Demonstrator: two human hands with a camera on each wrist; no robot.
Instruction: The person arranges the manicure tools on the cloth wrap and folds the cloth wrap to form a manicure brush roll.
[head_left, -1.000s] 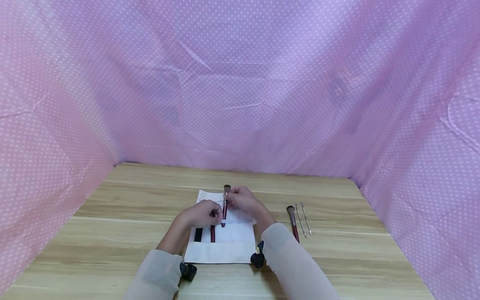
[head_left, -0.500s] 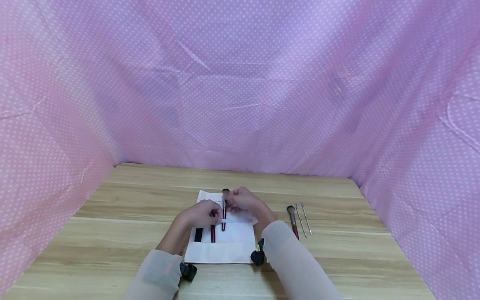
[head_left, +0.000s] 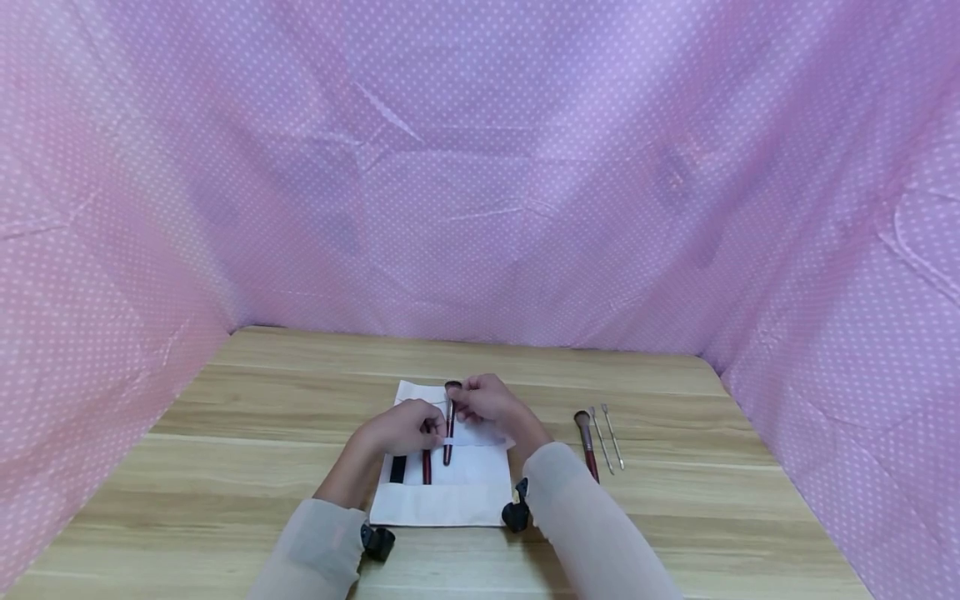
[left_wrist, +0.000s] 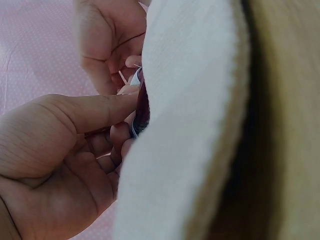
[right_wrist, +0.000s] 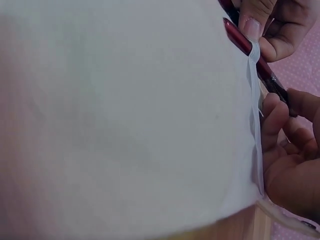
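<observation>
Right wrist view: the right hand point(right_wrist: 294, 175) pinches the makeup brush point(right_wrist: 265, 71), whose red handle passes through a white elastic band point(right_wrist: 254, 87). The left hand's point(right_wrist: 287, 25) fingers pinch that band beside it, probably to steady the loop, over a white fabric brush roll point(head_left: 476, 467) on the tabletop point(head_left: 225, 475).

In the head view, at seven o'clock, the left hand point(head_left: 408, 427) hides the top of a dark-red handle point(head_left: 427, 468); at five, the right sleeve point(head_left: 592, 518) covers a makeup brush point(head_left: 586, 435) handle's tip.
</observation>
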